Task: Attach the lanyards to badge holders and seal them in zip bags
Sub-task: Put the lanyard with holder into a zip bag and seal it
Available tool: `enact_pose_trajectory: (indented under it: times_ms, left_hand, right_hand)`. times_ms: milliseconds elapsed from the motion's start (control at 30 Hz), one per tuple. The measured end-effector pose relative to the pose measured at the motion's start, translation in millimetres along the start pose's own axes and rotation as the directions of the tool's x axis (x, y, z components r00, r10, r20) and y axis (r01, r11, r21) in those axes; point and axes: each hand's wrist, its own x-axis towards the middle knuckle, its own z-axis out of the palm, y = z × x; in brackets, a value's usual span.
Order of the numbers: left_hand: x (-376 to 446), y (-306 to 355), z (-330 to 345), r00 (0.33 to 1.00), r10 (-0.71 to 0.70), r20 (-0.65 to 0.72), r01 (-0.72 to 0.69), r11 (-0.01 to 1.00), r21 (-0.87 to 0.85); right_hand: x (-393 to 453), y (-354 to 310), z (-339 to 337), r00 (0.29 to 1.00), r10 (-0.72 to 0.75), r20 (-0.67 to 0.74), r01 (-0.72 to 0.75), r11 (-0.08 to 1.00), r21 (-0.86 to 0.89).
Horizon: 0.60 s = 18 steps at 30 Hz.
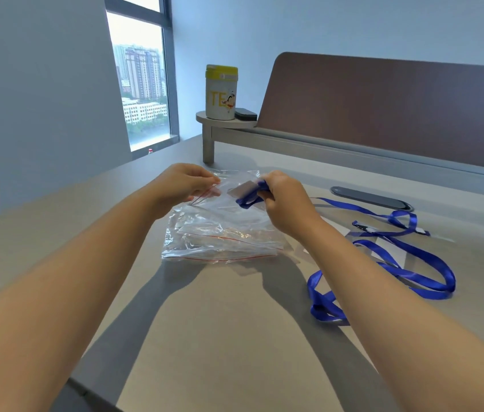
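My left hand (182, 181) pinches the red-lined mouth of a clear zip bag (228, 179), held up above a pile of more clear zip bags (222, 237) on the table. My right hand (286, 200) grips a folded blue lanyard with its badge holder (249, 193), whose end is at the mouth of the held bag. To the right, more blue lanyards (407, 263) lie loose on the table, tangled over clear badge holders (389, 248) that are hard to make out.
A grey table (234, 322) carries everything. A black oval cable cover (371, 198) is set into it at the back right. Behind stand a brown divider panel (398, 114) and a small shelf with a yellow-lidded canister (221, 92) and a dark object (246, 114).
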Motion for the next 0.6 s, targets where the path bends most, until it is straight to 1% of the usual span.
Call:
enact_pose_trajectory:
  times_ms: [67, 133, 200, 300, 333, 433, 567, 600]
  left_hand:
    - [-4, 2, -3, 0.993, -0.02, 0.12, 0.026, 0.999, -0.048]
    - [-6, 2, -5, 0.974, -0.02, 0.224, 0.034, 0.998, -0.058]
    - [-6, 2, -1, 0.97, -0.003, 0.243, 0.01, 1.0, -0.026]
    - [-4, 3, 8, 0.982, 0.078, 0.172, -0.102, 0.985, 0.136]
    - [-3, 3, 9, 0.984, 0.12, 0.133, -0.14, 0.979, 0.151]
    - [0, 3, 7, 0.98, 0.198, -0.002, -0.197, 0.975, 0.099]
    - [4, 7, 5, 0.981, 0.191, -0.029, -0.192, 0.98, -0.046]
    - [5, 9, 5, 0.983, 0.182, -0.034, -0.184, 0.981, -0.06]
  right_hand:
    - [2, 1, -4, 1.0, 0.028, -0.011, -0.028, 0.999, 0.016]
    - [3, 3, -8, 0.998, 0.061, -0.032, -0.06, 0.997, 0.053]
    - [4, 6, -10, 0.993, 0.109, -0.039, -0.104, 0.988, 0.11]
    - [5, 9, -11, 0.986, 0.165, -0.024, -0.157, 0.968, 0.196]
    - [4, 9, -12, 0.984, 0.176, -0.012, -0.169, 0.961, 0.22]
    - [3, 9, -16, 0.984, 0.175, 0.037, -0.179, 0.957, 0.226]
    - [6, 6, -21, 0.983, 0.131, 0.126, -0.143, 0.986, 0.09]
    - [7, 4, -22, 0.984, 0.12, 0.133, -0.133, 0.987, 0.091]
